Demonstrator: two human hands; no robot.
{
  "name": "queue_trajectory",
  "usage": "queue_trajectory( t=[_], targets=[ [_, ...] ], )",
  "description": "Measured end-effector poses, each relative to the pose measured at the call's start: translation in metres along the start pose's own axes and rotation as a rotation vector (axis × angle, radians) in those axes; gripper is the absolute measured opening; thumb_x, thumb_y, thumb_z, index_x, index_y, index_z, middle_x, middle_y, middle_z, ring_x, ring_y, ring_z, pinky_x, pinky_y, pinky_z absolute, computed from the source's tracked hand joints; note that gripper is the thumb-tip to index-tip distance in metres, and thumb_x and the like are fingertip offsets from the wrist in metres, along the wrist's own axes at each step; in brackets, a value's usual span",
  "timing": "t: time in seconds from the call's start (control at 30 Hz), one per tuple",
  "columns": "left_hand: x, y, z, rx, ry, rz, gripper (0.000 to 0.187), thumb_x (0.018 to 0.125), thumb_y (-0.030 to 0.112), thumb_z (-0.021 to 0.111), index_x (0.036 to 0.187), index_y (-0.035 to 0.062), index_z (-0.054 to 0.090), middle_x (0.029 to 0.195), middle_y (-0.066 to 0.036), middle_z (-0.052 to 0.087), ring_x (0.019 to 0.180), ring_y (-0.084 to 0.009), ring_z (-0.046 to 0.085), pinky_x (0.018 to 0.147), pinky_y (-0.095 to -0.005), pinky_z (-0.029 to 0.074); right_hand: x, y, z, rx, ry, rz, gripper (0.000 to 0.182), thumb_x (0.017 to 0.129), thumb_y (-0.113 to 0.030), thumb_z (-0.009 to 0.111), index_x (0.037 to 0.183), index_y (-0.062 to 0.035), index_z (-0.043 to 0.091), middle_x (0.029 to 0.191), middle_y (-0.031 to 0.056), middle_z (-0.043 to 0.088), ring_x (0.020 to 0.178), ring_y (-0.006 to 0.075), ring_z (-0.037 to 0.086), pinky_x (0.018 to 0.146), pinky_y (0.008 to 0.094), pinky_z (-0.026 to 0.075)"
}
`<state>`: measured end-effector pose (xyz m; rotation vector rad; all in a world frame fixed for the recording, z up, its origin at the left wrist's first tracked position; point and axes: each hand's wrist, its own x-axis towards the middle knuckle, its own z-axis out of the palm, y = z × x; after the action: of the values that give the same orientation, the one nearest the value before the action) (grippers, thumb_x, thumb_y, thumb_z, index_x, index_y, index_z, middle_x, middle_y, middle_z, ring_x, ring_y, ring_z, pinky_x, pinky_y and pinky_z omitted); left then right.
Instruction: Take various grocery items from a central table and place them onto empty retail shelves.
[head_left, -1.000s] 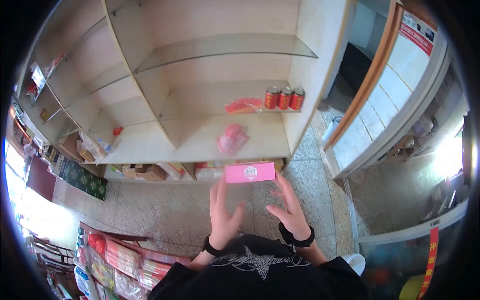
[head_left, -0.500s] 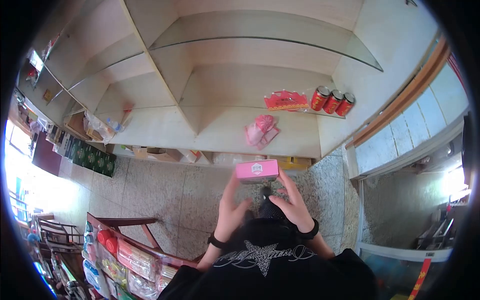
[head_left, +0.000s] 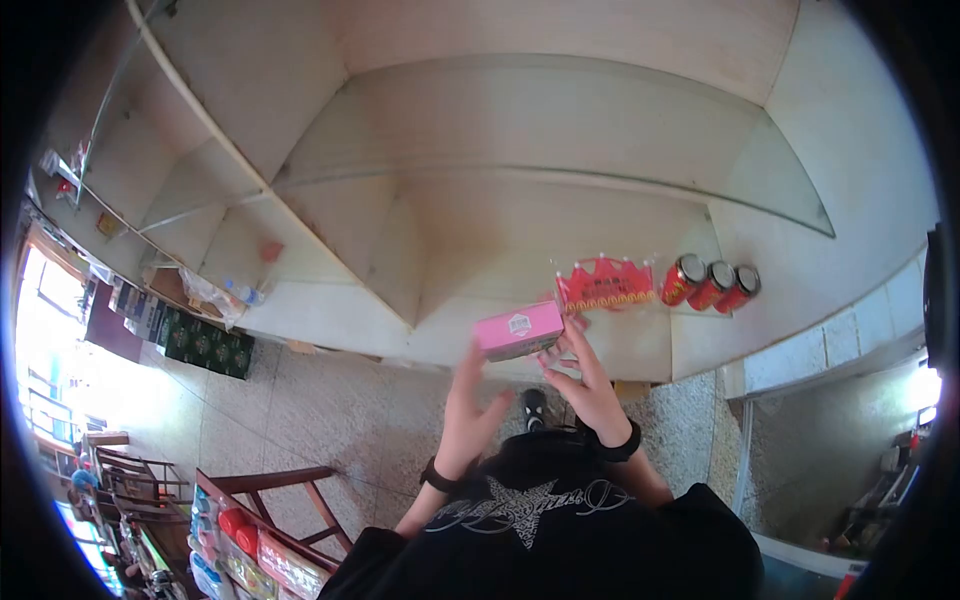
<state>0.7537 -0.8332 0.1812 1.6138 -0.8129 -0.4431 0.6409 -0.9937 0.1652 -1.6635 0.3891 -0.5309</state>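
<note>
Between my two hands is a small pink box with a white emblem on its upper face, held slightly tilted in front of the lower shelf. My left hand presses its left end, with the thumb off the box. The fingers of my right hand are at its right end and underside. Just beyond the box, a red crown-edged packet stands on the shelf. To its right are three red drink cans in a row. The box and my right hand mostly hide whatever lies behind them on the shelf.
Glass shelves and a slanting divider stretch overhead. A wooden stool-like frame beside packaged goods stands at lower left. Green boxes line the left floor; a glass case is at right.
My hands and the pink box have moved forward toward the shelf, and the box has tilted, its right end higher. It now blocks the pink bundle seen on the shelf before.
</note>
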Motion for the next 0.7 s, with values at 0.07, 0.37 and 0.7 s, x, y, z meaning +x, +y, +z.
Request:
queue_trajectory(
  t=[0.07,0.37,0.7],
  targets=[
    [0.031,0.002,-0.001,0.014,0.008,0.021,0.079,0.078,-0.004,0.059,0.149,0.0049,0.024,0.147,-0.015,0.037,0.134,-0.0274,0.038,0.107,-0.0397,0.034,0.032,0.001,-0.006,0.060,0.001,-0.024,0.077,0.083,-0.006,0.065,0.146,0.0021,0.022,0.150,0.0176,0.029,0.136,0.0241,0.034,0.104,0.0364,0.035],
    [0.134,-0.074,0.012,-0.275,-0.054,-0.209,0.070,0.080,-0.005,0.056,0.144,0.0055,0.029,0.144,-0.015,0.038,0.135,-0.0277,0.037,0.106,-0.0386,0.034,0.102,0.044,-0.019,0.398,0.013,0.095,0.071,0.083,0.004,0.058,0.144,0.0011,0.021,0.141,0.0153,0.039,0.136,0.0237,0.033,0.103,0.0360,0.038],
    [0.156,-0.082,-0.003,-0.060,-0.085,-0.141,0.064,0.080,-0.003,0.060,0.138,0.0051,0.035,0.134,-0.015,0.047,0.127,-0.0277,0.046,0.102,-0.0384,0.041,0.103,0.042,-0.003,0.191,0.046,0.097,0.068,0.084,0.005,0.057,0.143,0.0000,0.022,0.143,0.0147,0.034,0.137,0.0232,0.032,0.098,0.0344,0.043]
  ],
)
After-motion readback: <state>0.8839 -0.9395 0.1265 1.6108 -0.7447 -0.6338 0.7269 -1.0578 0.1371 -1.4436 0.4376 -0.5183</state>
